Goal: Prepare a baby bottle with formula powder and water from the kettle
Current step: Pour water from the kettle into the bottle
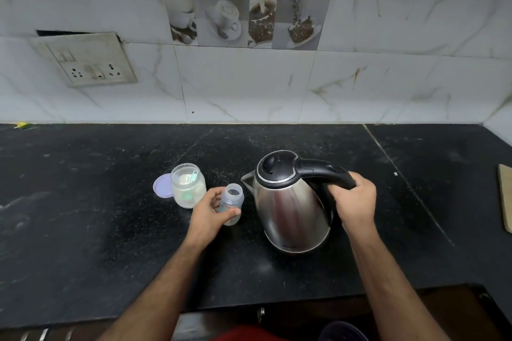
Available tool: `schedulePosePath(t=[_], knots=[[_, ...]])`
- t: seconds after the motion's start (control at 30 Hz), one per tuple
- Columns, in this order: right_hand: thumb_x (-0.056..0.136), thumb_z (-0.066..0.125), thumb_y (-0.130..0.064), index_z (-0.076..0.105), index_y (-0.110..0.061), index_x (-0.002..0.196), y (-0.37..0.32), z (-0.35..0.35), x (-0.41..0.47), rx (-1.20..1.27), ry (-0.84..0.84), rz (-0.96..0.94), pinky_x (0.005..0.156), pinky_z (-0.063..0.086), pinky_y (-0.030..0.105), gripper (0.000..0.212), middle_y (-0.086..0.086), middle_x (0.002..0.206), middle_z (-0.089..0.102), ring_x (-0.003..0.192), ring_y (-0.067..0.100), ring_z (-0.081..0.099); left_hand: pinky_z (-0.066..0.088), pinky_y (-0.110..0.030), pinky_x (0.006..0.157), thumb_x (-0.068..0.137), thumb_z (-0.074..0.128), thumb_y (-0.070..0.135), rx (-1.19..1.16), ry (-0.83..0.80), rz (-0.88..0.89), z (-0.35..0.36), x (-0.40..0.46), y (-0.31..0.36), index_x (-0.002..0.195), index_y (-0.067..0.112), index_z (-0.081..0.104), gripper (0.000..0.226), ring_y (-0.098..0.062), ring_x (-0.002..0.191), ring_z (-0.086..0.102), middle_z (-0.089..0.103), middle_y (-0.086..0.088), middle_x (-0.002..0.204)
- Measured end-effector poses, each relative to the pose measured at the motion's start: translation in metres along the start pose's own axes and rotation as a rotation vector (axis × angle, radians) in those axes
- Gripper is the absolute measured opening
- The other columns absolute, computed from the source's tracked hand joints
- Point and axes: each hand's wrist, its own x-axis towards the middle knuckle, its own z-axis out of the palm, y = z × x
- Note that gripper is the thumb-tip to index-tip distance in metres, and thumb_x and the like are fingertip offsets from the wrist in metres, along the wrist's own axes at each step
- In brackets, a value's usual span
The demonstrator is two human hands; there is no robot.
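Note:
A small clear baby bottle (232,203) stands upright and uncapped on the black counter. My left hand (212,212) grips it from the left, thumb across its front. Just right of it a steel kettle (288,206) with a black lid stands with its spout pointing left toward the bottle. My right hand (356,201) grips the end of the kettle's black handle. Left of the bottle sits an open clear jar of white formula powder (187,185) with a light scoop inside.
The jar's lilac lid (161,186) lies flat on the black counter (110,216) against the jar's left side. A wooden board's edge (505,196) shows at the far right. A tiled wall with a socket plate (91,61) rises behind. The counter's front edge runs below my forearms.

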Motion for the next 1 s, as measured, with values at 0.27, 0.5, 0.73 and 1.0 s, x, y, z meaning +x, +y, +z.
schedulePosePath(t=[0.27, 0.5, 0.73, 1.0], knots=[[0.063, 0.071, -0.011, 0.065, -0.016, 0.067, 0.002, 0.004, 0.002, -0.092, -0.042, -0.01, 0.057, 0.043, 0.033, 0.009, -0.007, 0.052, 0.054, 0.057, 0.012, 0.049, 0.053, -0.027, 0.094, 0.067, 0.087, -0.001, 0.0, 0.001, -0.012, -0.001, 0.0, 0.001, 0.113, 0.019, 0.062, 0.056, -0.01, 0.103, 0.068, 0.072, 0.0, 0.111], [0.066, 0.074, -0.013, 0.063, -0.022, 0.062, -0.004, 0.005, 0.001, -0.145, -0.072, -0.027, 0.056, 0.043, 0.032, 0.015, -0.011, 0.049, 0.053, 0.055, 0.011, 0.048, 0.052, -0.018, 0.085, 0.067, 0.087, 0.0, 0.01, 0.017, -0.017, -0.002, -0.001, 0.001, 0.107, 0.023, 0.062, 0.053, -0.007, 0.099, 0.068, 0.072, 0.002, 0.108], [0.065, 0.074, -0.012, 0.062, -0.013, 0.06, -0.009, 0.007, 0.0, -0.204, -0.054, -0.056, 0.055, 0.041, 0.03, 0.013, -0.009, 0.048, 0.052, 0.054, 0.012, 0.048, 0.051, -0.013, 0.081, 0.068, 0.086, -0.002, 0.027, 0.011, -0.031, -0.002, -0.001, -0.002, 0.106, 0.022, 0.061, 0.052, 0.004, 0.091, 0.067, 0.072, 0.004, 0.106], [0.065, 0.073, -0.013, 0.063, -0.015, 0.059, -0.013, 0.007, 0.002, -0.239, -0.06, -0.061, 0.056, 0.045, 0.031, 0.012, -0.008, 0.048, 0.055, 0.054, 0.012, 0.051, 0.052, -0.013, 0.081, 0.067, 0.086, -0.002, 0.028, 0.016, -0.038, -0.001, 0.001, -0.007, 0.105, 0.023, 0.061, 0.052, 0.003, 0.092, 0.068, 0.072, 0.004, 0.107]])
